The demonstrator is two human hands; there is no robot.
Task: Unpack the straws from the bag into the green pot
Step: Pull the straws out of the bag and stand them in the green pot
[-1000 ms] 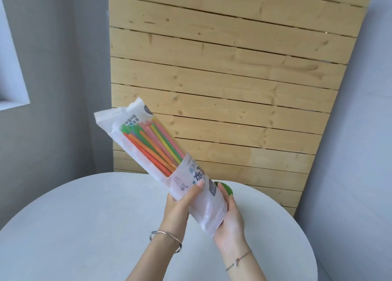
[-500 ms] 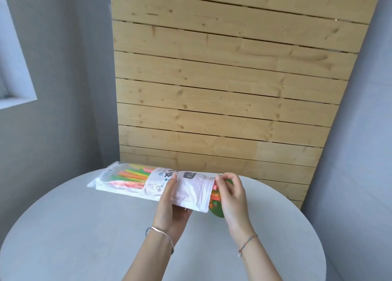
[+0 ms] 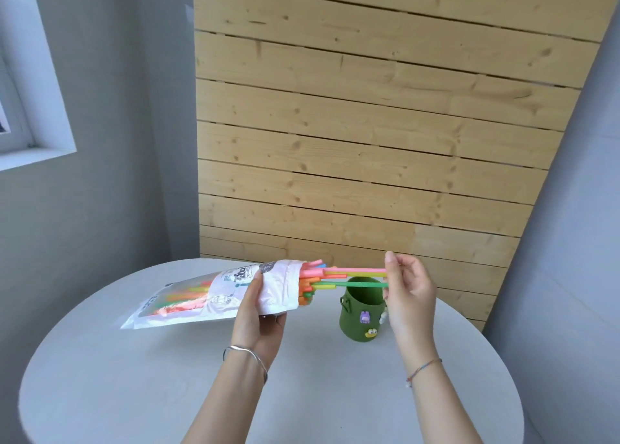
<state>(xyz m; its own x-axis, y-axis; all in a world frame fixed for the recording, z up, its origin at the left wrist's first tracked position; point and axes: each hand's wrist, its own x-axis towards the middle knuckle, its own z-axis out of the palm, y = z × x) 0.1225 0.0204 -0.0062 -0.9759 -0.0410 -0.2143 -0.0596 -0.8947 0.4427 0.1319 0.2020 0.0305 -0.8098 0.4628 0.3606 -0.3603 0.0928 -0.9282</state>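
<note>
Fingers [image 3: 390, 274] of your right hand [image 3: 407, 296] pinch the tips of a few straws [image 3: 355, 272], which stick partway out of the bag [image 3: 214, 296], above the green pot [image 3: 360, 312] on the tabletop [image 3: 134, 376]. Your left hand [image 3: 260, 312] grips the bag near its mouth. Straws look light, slick, bendy; bunch them near one end.

Soft, even daylight comes from the window [image 3: 23, 74] at the far left, whose pale frame and sill are the brightest area. It leaves only faint, soft-edged shadows on the table [image 3: 134, 393] under the bag [image 3: 208, 296] and at the foot of the green pot [image 3: 360, 323], and there is no glare. Wide-angle distortion tilts the wooden panel [image 3: 369, 125] and the walls toward the edges, and fine detail is slightly soft, so the bag's print is unreadable.
</note>
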